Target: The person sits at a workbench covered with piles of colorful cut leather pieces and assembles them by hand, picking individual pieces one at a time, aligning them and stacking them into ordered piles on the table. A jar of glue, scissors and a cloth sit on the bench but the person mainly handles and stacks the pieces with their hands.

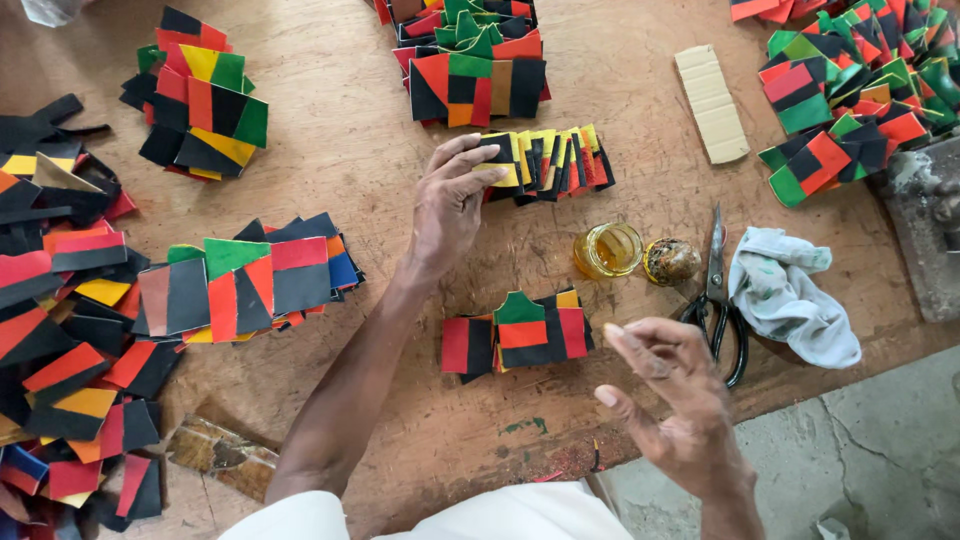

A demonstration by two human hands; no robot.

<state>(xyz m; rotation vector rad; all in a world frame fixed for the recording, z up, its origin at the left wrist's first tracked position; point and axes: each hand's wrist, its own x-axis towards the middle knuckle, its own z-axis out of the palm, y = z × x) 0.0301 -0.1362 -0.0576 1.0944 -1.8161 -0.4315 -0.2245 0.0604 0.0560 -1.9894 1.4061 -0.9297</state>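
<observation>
My left hand reaches across the wooden board and pinches the left end of a fanned row of black, yellow and red leather pieces. My right hand hovers near the board's front edge, fingers apart and curled, holding nothing. Between the hands lies a small stack of red, black and green pieces. A small open glass jar of yellow glue and its lid stand just right of my left hand.
Black-handled scissors and a stained white rag lie at right. Piles of coloured leather patches sit at far left, centre left, top left, top centre and top right. A cardboard strip lies near them.
</observation>
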